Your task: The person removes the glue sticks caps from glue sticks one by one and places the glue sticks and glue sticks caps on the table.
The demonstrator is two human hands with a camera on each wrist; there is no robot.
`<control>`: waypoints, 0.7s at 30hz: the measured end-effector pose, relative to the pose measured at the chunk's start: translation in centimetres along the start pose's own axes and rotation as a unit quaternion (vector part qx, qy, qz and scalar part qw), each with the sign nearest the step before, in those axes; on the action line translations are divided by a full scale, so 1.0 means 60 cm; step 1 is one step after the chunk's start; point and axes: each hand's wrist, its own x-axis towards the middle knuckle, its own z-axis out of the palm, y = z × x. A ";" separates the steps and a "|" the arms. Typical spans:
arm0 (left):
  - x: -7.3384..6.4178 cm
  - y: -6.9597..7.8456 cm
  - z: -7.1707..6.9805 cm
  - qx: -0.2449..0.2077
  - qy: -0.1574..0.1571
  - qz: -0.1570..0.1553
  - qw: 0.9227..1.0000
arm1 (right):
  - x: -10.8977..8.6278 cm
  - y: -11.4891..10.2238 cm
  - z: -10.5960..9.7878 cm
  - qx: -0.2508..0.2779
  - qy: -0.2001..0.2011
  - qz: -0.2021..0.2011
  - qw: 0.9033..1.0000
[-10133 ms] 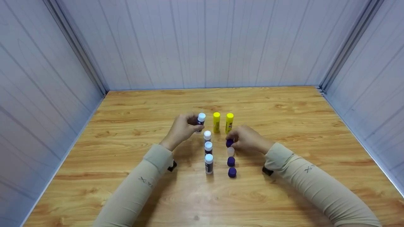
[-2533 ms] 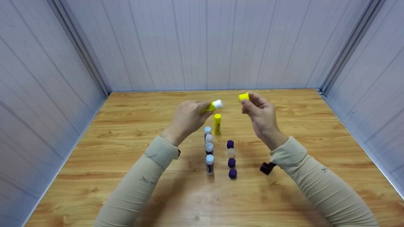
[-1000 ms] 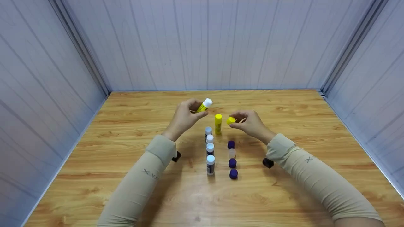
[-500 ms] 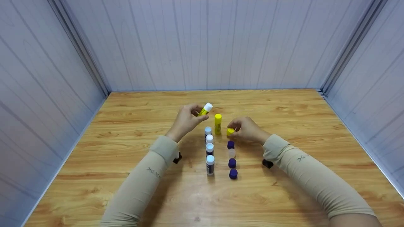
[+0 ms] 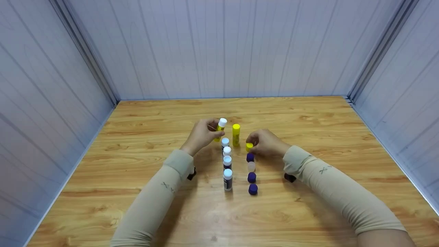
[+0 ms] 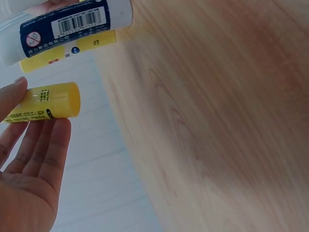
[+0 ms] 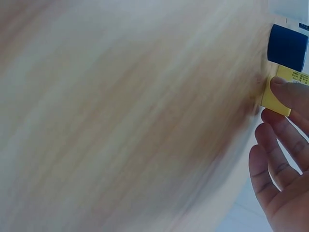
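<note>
My left hand grips an uncapped yellow glue stick with a white top, held nearly upright behind the row of blue-and-white glue sticks. In the left wrist view its yellow base shows between thumb and fingers. My right hand pinches a yellow cap between thumb and forefinger, low at the tabletop. The cap is at the far end of the column of loose caps, right beside a dark purple cap. A second yellow glue stick, with its cap on, stands upright between the hands.
In the column of caps, a translucent cap stands among dark purple caps. Glue sticks run in a parallel row to the left. The wooden table is bounded by a pale panelled wall behind and on both sides.
Earlier the right hand set down a purple cap, and the yellow cap came off the glue stick. Lately both hands have lowered, the yellow cap reaching the cap column and the glue stick turning more upright.
</note>
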 end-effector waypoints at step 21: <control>0.012 -0.026 0.021 0.009 -0.078 -0.030 0.996 | 0.001 -0.007 -0.001 -0.016 -0.011 0.027 0.999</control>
